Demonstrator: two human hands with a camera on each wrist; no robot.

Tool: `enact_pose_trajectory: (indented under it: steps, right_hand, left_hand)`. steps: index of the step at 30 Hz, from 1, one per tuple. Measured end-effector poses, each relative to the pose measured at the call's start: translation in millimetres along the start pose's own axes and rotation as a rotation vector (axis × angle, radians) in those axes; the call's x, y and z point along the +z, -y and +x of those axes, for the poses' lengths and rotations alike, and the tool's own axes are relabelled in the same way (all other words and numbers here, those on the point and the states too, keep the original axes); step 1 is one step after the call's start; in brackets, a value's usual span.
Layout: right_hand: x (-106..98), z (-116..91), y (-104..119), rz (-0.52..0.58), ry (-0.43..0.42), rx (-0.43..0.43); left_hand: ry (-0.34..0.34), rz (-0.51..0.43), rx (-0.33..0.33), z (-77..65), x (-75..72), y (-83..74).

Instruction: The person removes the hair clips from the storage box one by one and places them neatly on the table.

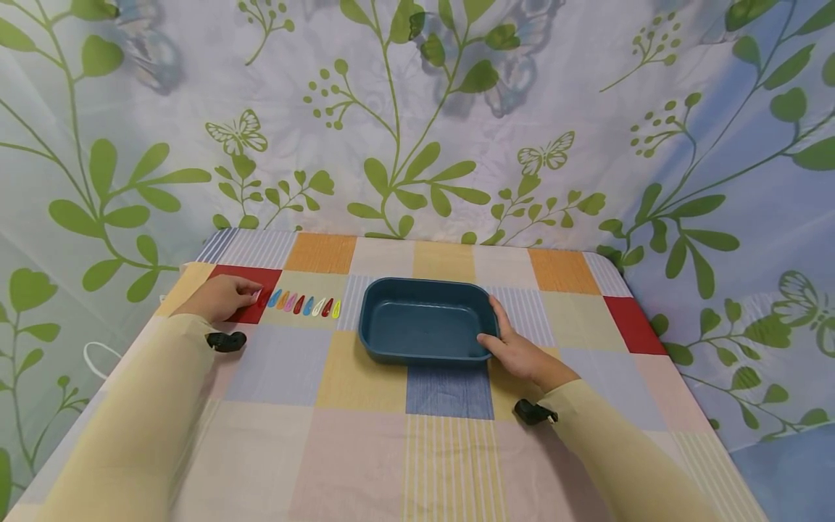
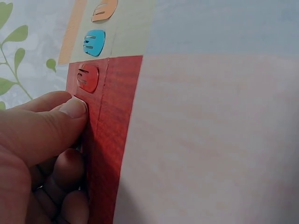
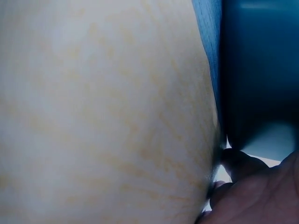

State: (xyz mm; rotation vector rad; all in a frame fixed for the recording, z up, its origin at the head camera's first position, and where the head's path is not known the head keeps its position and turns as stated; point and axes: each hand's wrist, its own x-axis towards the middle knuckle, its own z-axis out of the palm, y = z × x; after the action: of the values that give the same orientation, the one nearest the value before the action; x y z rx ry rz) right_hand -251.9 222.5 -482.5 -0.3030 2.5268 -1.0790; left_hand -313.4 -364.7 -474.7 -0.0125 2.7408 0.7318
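Observation:
A row of small snap hair clips in several colours, among them a yellow clip (image 1: 335, 309) and a white clip (image 1: 317, 307), lies on the patchwork cloth. At the row's left end my left hand (image 1: 225, 297) pinches a small hair clip between thumb and forefinger; only a pale sliver of it shows. Just beyond those fingertips lies a red clip (image 2: 88, 78), then a blue clip (image 2: 95, 43) and an orange clip (image 2: 104, 10). My right hand (image 1: 518, 354) grips the right side of a dark blue rectangular tray (image 1: 427, 358), thumb over the rim and fingers outside.
The patchwork tablecloth (image 1: 365, 464) covers the table. Behind it hangs a curtain (image 1: 280, 130) with green leaves and butterflies. A white cable (image 1: 94, 362) loops by the left table edge. Each wrist carries a small black device, one on the left sleeve (image 1: 226, 341).

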Motion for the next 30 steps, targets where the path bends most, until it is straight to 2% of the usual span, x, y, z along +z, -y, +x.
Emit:
enact_pose_trajectory:
  steps: [8,14,19,22,27,30]
  right_hand:
    - [-1,3,-1,-0.034,-0.005,-0.004]
    - [-1,7,-1,-0.037,-0.018,0.003]
    - [-3,8,-4,0.008,-0.033,-0.003]
    - [-4,7,-4,0.031,-0.034,-0.005]
    - [-4,6,-5,0.038,-0.033,0.013]
    - [-5,5,-7,0.062,-0.040,0.000]
  left_hand:
    - [-0.001,0.010,0.007,1.7,-0.2,2.0]
    - [-0.031,0.060,0.061,1.9,-2.8,3.3]
    - [-0.058,0.055,0.039,-4.5,-5.6,-2.8]
    - [-0.107,0.046,0.047,-11.6,-7.8,-16.9]
    - [-0.210,0.079,0.160,-28.0,-5.4,-54.7]
    - [-0.234,0.098,0.226,-38.0,1.8,-77.8]
